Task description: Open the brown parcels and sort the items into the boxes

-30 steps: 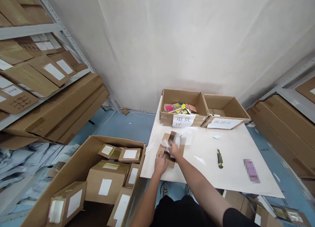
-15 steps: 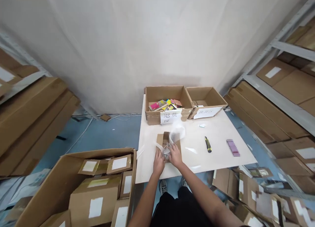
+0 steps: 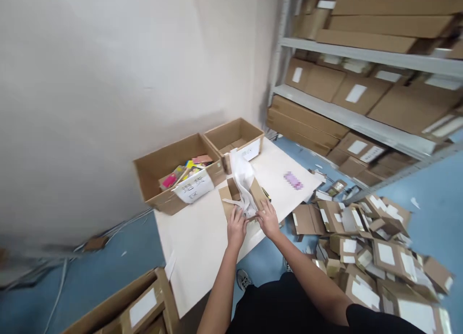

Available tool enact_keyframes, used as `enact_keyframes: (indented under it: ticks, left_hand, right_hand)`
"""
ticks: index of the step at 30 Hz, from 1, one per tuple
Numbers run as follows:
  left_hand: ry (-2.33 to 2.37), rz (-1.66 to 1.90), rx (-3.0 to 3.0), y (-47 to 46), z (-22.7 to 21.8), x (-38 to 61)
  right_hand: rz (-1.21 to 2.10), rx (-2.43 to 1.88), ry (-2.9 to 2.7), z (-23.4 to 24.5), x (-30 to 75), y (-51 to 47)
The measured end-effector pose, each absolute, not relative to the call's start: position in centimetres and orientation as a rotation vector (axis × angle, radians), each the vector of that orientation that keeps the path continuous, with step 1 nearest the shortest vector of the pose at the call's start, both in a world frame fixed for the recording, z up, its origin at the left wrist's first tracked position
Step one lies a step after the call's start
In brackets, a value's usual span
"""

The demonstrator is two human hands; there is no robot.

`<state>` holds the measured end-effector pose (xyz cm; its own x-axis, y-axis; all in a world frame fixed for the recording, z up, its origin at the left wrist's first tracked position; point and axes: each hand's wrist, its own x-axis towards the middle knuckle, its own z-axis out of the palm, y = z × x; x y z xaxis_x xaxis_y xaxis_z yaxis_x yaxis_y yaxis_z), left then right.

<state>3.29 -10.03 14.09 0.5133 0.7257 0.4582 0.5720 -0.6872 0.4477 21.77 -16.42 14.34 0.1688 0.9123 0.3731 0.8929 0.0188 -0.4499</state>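
Note:
A small opened cardboard box [image 3: 226, 195] is between my two hands near the table's front edge, its flaps spread. White translucent wrapping [image 3: 245, 182] sticks up out of it and leans toward the back bins. My left hand [image 3: 237, 226] grips the box's near left side, fingers bent over the edge. On the near right corner, my right hand [image 3: 268, 220] is closed round the cardboard by the right flap. Whatever lies under the wrapping is hidden. Just behind the right flap, part of a yellow and black cutter [image 3: 266, 194] shows.
Behind stand a bin of colourful small packs [image 3: 173, 203] and a second cardboard bin [image 3: 238, 126], both labelled. A blurred purple item [image 3: 293, 180] lies on the white table [image 3: 191, 257]. Opened boxes [image 3: 383, 257] litter the floor at right, beside a loaded shelf [image 3: 354, 109].
My view has swung right, showing more shelf and floor boxes. The small box and both hands have shifted toward the table's right part, and the box now partly covers the cutter.

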Motion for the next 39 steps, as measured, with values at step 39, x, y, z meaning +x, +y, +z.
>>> enact_keyframes:
  ticks: [39]
  left_hand:
    - [0.082,0.454,2.688,-26.5,21.8,62.8]
  right_hand:
    - [-0.478,-2.27,-0.48,15.9,71.8,-43.4]
